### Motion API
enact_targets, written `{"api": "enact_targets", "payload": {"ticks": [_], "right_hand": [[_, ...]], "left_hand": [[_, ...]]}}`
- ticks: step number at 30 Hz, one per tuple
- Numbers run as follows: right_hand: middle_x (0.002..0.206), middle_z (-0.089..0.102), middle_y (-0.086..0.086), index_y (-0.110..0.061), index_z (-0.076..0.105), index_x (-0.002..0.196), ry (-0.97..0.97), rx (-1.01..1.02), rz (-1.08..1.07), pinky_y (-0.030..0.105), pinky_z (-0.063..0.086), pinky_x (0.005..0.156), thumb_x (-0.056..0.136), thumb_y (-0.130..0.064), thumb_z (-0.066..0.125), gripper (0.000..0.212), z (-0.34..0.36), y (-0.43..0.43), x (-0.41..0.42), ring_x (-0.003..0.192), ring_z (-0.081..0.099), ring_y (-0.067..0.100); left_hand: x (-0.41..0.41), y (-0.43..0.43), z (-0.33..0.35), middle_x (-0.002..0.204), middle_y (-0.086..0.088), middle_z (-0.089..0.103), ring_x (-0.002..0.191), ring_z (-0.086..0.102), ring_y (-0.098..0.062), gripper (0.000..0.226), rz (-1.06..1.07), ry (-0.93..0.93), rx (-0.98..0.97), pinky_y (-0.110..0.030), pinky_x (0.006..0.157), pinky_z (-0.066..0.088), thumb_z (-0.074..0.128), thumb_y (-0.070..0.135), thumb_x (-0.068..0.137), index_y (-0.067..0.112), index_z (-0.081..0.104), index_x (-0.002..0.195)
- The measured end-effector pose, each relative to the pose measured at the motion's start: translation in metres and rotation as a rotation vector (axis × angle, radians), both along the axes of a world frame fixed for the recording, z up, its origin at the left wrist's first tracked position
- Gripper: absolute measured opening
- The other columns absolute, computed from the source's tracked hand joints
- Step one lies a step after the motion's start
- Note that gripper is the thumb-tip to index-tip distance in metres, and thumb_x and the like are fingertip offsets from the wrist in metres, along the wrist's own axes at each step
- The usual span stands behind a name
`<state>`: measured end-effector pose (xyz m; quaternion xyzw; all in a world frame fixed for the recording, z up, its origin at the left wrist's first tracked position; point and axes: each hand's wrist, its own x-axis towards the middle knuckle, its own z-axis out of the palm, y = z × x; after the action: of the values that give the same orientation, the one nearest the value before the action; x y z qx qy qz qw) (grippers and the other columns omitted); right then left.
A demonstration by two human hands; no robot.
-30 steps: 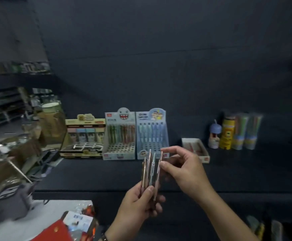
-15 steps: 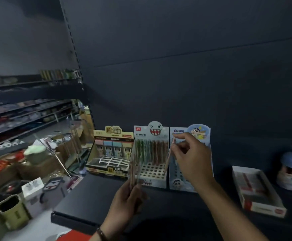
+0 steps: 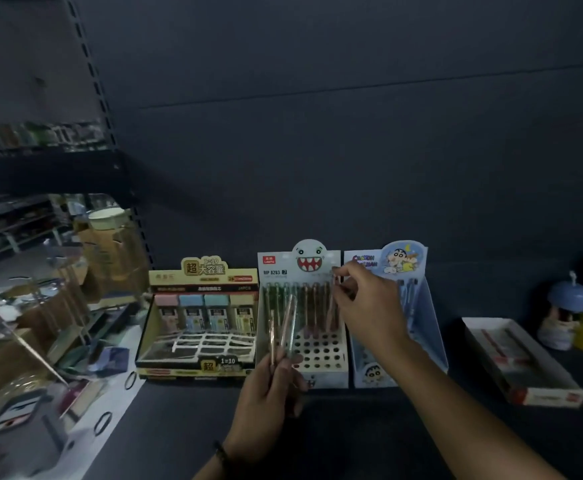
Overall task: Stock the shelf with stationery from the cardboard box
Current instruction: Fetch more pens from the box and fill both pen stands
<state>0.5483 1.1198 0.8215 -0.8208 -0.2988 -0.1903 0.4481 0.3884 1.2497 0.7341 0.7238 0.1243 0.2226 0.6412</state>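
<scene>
The left hand (image 3: 269,393) curls its fingers round the lower ends of a few slim, glossy pens (image 3: 285,327), held upright before the white cardboard display box (image 3: 318,355), whose stepped floor is punched with rows of round holes. The right hand (image 3: 366,303) pinches 1 thin pen (image 3: 332,306) between thumb and fingertips at the right end of the box's back row. That box stands on the matte dark shelf (image 3: 352,427), between a yellow carton (image 3: 196,271) and a blue cartoon-printed box (image 3: 404,265).

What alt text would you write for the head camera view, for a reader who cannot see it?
A person's right hand pinches a pen at the back row of the toothy-faced pen display box on a dark shelf, while the left hand grips several more pens.
</scene>
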Motion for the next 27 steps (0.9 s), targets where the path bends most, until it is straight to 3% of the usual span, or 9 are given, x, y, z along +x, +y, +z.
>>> {"api": "enact_targets", "payload": {"ticks": [2,10,15,17,19,20,23,27], "right_hand": [[0.096,0.077,-0.007,-0.026,0.071,0.113,0.01,-0.028,-0.024,0.013,0.044,0.067,0.098,-0.022,0.073,0.016,-0.003,0.004,-0.001,0.08,0.066,0.004],[0.105,0.08,-0.004,-0.025,0.074,0.117,-0.016,-0.17,-0.024,0.041,0.063,0.086,0.098,-0.02,0.072,0.02,-0.01,0.017,-0.002,0.095,0.075,0.017],[0.109,0.079,-0.008,-0.028,0.076,0.122,-0.046,-0.217,-0.026,0.039,0.061,0.089,0.101,-0.027,0.067,0.023,-0.004,0.013,-0.005,0.096,0.073,0.012],[0.107,0.076,-0.013,-0.03,0.073,0.125,-0.058,-0.126,-0.007,0.027,0.059,0.087,0.101,-0.032,0.067,0.025,0.0,0.01,-0.014,0.093,0.069,0.002],[0.099,0.073,-0.02,-0.034,0.072,0.122,0.049,-0.003,0.082,0.011,0.052,0.076,0.099,-0.035,0.071,0.023,0.001,0.009,-0.028,0.083,0.067,-0.007],[0.095,0.073,-0.02,-0.033,0.073,0.119,0.125,0.027,0.15,0.01,0.054,0.072,0.097,-0.035,0.074,0.022,-0.001,0.01,-0.033,0.08,0.068,-0.007],[0.087,0.077,-0.008,-0.031,0.074,0.116,0.296,0.062,0.311,0.027,0.062,0.069,0.093,-0.029,0.081,0.024,-0.008,0.017,-0.043,0.072,0.074,0.006],[0.081,0.079,-0.001,-0.022,0.073,0.126,0.385,0.142,0.382,0.031,0.062,0.063,0.094,-0.016,0.079,0.033,-0.009,0.022,-0.046,0.062,0.075,0.018]], "left_hand": [[0.0,0.002,-0.003,0.081,-0.012,0.07,0.057,0.052,-0.023,0.029,-0.02,-0.012,-0.058,-0.033,0.055,0.042,0.042,0.025,0.112,0.007,0.065,0.116],[-0.002,0.006,-0.005,0.081,-0.014,0.068,0.06,0.05,-0.02,0.026,-0.068,-0.048,-0.149,-0.031,0.056,0.041,0.046,0.024,0.112,0.012,0.068,0.121],[-0.001,0.009,-0.006,0.077,-0.016,0.06,0.056,0.041,-0.017,0.029,-0.062,-0.07,-0.268,-0.033,0.054,0.031,0.048,0.024,0.11,0.012,0.07,0.124],[-0.001,0.009,-0.005,0.073,-0.013,0.053,0.055,0.035,-0.015,0.03,-0.065,-0.074,-0.291,-0.033,0.054,0.027,0.047,0.025,0.11,0.012,0.072,0.122],[-0.001,0.009,-0.004,0.069,-0.008,0.048,0.056,0.034,-0.015,0.031,-0.066,-0.069,-0.284,-0.033,0.054,0.025,0.046,0.026,0.111,0.012,0.073,0.121],[-0.001,0.009,-0.004,0.068,-0.006,0.046,0.055,0.033,-0.015,0.031,-0.065,-0.068,-0.293,-0.033,0.053,0.025,0.046,0.026,0.111,0.011,0.071,0.122],[0.0,0.009,-0.004,0.065,-0.002,0.046,0.054,0.03,-0.014,0.028,-0.07,-0.057,-0.306,-0.031,0.052,0.023,0.045,0.021,0.112,0.003,0.065,0.122],[0.002,0.009,-0.008,0.067,-0.008,0.051,0.054,0.036,-0.017,0.025,-0.062,-0.092,-0.296,-0.031,0.052,0.029,0.046,0.019,0.112,0.003,0.063,0.12]]}}
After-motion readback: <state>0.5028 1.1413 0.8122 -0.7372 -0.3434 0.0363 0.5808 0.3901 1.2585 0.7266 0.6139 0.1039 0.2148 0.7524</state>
